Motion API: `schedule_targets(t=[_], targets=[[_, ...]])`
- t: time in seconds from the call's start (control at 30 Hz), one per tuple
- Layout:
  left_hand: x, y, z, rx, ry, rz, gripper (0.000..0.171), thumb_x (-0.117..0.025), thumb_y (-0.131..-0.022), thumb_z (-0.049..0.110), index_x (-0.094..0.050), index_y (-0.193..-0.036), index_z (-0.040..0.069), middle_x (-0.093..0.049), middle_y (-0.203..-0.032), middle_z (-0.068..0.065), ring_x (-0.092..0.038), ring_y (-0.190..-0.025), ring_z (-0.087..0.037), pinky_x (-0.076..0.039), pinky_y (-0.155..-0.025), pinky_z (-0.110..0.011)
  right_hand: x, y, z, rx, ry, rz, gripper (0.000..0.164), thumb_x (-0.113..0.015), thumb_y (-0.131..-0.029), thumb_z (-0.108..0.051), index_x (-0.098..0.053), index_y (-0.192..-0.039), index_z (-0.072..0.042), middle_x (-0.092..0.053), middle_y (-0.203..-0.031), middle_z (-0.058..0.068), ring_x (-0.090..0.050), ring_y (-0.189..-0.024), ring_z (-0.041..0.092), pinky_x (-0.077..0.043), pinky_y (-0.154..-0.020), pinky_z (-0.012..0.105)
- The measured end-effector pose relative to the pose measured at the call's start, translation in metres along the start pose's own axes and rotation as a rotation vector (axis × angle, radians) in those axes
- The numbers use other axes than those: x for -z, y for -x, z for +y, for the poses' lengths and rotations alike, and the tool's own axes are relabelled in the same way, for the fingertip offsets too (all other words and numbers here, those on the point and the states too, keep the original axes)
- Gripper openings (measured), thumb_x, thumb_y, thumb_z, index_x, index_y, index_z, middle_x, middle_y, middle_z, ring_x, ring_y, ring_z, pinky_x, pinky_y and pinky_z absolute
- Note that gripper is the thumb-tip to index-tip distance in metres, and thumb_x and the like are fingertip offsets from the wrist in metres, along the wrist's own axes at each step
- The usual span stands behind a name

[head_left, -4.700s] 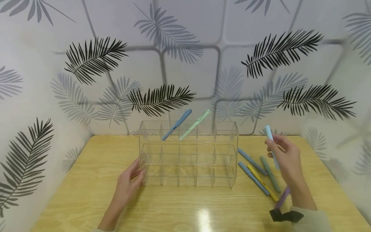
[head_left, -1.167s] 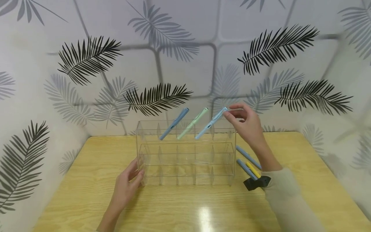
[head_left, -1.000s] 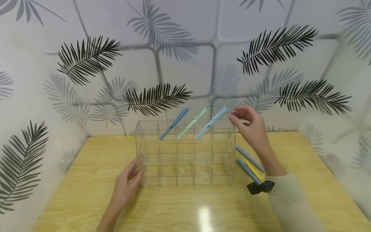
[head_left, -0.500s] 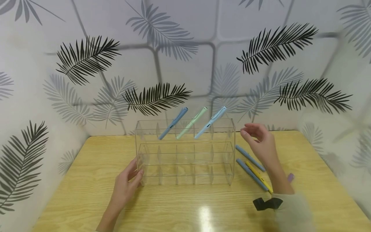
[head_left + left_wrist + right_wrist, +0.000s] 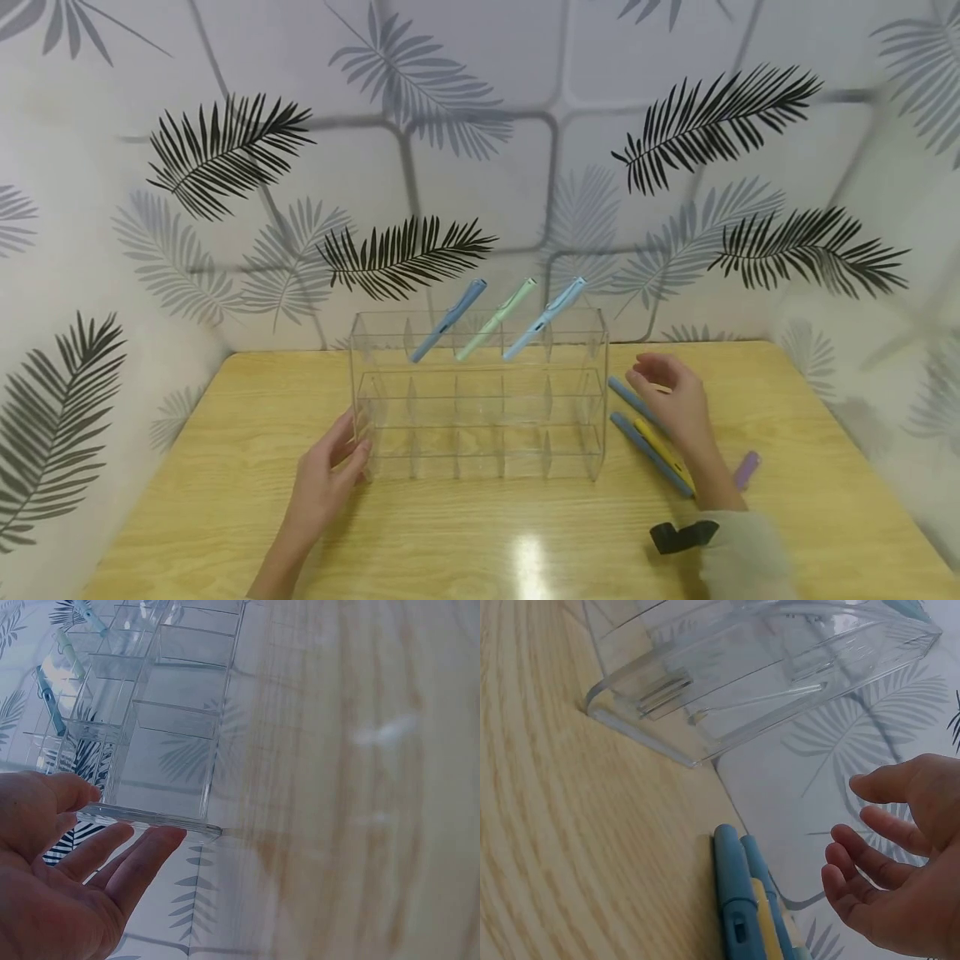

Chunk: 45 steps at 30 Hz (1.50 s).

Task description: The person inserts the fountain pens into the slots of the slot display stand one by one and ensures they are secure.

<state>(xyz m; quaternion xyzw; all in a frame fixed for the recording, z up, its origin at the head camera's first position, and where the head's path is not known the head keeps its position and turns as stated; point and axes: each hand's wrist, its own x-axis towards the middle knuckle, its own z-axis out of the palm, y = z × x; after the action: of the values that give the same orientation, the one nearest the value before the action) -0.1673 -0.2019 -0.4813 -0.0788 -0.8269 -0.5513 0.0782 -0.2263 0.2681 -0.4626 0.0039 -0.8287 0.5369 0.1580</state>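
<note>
A clear acrylic tiered pen organizer (image 5: pixel 480 454) stands upright on the table. My left hand (image 5: pixel 326 475) grips its left side wall, thumb and fingers on either face in the left wrist view. A blue pen (image 5: pixel 448 322), a light green pen (image 5: pixel 497 319) and a light blue pen (image 5: pixel 545 319) lean slantwise in its top row. Over the loose pens to the right hovers my right hand (image 5: pixel 678 404), fingers loosely curled around nothing. Below it lie a blue pen (image 5: pixel 651 454), a yellow pen (image 5: pixel 663 452) and another blue pen (image 5: pixel 626 393), partly covered by the hand.
A purple pen (image 5: pixel 747 469) lies right of the right forearm, partly hidden. The wood-grain table (image 5: pixel 420 542) ends at a leaf-patterned backdrop (image 5: pixel 480 192) just behind the organizer. A black strap (image 5: pixel 682 537) sits at the right wrist.
The right hand brought the light blue pen to the organizer's top row, let go of it, and came back down right over the loose pens. The left hand keeps its grip.
</note>
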Motion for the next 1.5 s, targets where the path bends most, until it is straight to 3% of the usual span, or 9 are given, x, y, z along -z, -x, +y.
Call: schedule_targets(t=[0.23,0.43,0.5,0.77,1.13,1.3,1.37,1.5], targets=[[0.002,-0.001,0.000,-0.015,-0.009,-0.009,0.052,-0.061,-0.105,0.012,-0.044,-0.154,0.006,-0.049,-0.146,-0.033,-0.055,-0.122,-0.057,-0.066,-0.071,-0.038,-0.004,0.002,0.016,-0.051,0.089,-0.061,0.043,-0.068,-0.102,-0.020,-0.058,-0.134,0.006,-0.064,-0.127,0.025,-0.061,-0.113,0.031,-0.050,-0.085,0.007],[0.002,0.000,-0.001,-0.004,-0.006,-0.008,0.052,-0.061,-0.105,0.012,-0.045,-0.154,0.006,-0.050,-0.145,-0.033,-0.056,-0.122,-0.057,-0.066,-0.071,-0.037,-0.006,0.004,0.024,-0.075,0.183,-0.101,0.043,-0.067,-0.102,-0.017,-0.057,-0.135,0.008,-0.064,-0.126,0.028,-0.062,-0.116,0.041,-0.055,-0.100,0.044],[0.001,0.000,-0.001,0.002,-0.005,-0.005,0.052,-0.061,-0.105,0.012,-0.045,-0.154,0.006,-0.051,-0.144,-0.032,-0.056,-0.122,-0.056,-0.066,-0.071,-0.036,-0.006,0.005,0.026,-0.079,0.198,-0.106,0.039,-0.066,-0.101,-0.014,-0.058,-0.132,0.009,-0.065,-0.124,0.028,-0.063,-0.113,0.041,-0.054,-0.099,0.049],[0.002,0.001,0.000,-0.004,0.003,-0.009,0.052,-0.061,-0.105,0.013,-0.045,-0.154,0.007,-0.051,-0.145,-0.032,-0.057,-0.122,-0.055,-0.066,-0.071,-0.038,-0.007,0.005,0.032,-0.095,0.238,-0.117,0.034,-0.067,-0.096,-0.005,-0.065,-0.126,0.009,-0.068,-0.120,0.028,-0.065,-0.110,0.040,-0.056,-0.093,0.045],[0.001,0.001,-0.001,-0.008,0.004,-0.008,0.052,-0.061,-0.105,0.013,-0.045,-0.154,0.007,-0.052,-0.144,-0.032,-0.058,-0.121,-0.053,-0.066,-0.069,-0.036,-0.007,0.004,0.033,-0.127,0.283,-0.085,0.030,-0.068,-0.096,-0.008,-0.070,-0.122,0.005,-0.072,-0.114,0.023,-0.067,-0.104,0.036,-0.057,-0.086,0.039],[0.002,0.001,0.000,-0.004,0.003,-0.009,0.052,-0.061,-0.105,0.012,-0.044,-0.154,0.007,-0.051,-0.145,-0.032,-0.058,-0.122,-0.054,-0.066,-0.070,-0.036,-0.001,0.003,0.024,-0.157,0.185,-0.050,0.031,-0.061,-0.101,-0.010,-0.067,-0.128,0.004,-0.066,-0.127,0.026,-0.065,-0.115,0.041,-0.058,-0.080,0.020],[0.001,0.001,0.001,-0.005,0.002,-0.009,0.052,-0.061,-0.105,0.012,-0.044,-0.154,0.007,-0.051,-0.145,-0.032,-0.058,-0.122,-0.054,-0.066,-0.071,-0.037,0.003,0.003,0.018,-0.175,0.119,-0.046,0.032,-0.059,-0.103,-0.011,-0.065,-0.132,0.003,-0.062,-0.132,0.026,-0.064,-0.118,0.041,-0.059,-0.076,0.018],[0.001,0.001,0.001,-0.014,0.004,-0.010,0.052,-0.061,-0.105,0.012,-0.045,-0.154,0.007,-0.051,-0.145,-0.032,-0.058,-0.121,-0.054,-0.066,-0.070,-0.037,0.010,0.003,0.007,-0.179,0.016,-0.039,0.035,-0.053,-0.107,-0.011,-0.059,-0.140,0.001,-0.058,-0.137,0.022,-0.069,-0.109,0.024,-0.061,-0.079,0.022]])
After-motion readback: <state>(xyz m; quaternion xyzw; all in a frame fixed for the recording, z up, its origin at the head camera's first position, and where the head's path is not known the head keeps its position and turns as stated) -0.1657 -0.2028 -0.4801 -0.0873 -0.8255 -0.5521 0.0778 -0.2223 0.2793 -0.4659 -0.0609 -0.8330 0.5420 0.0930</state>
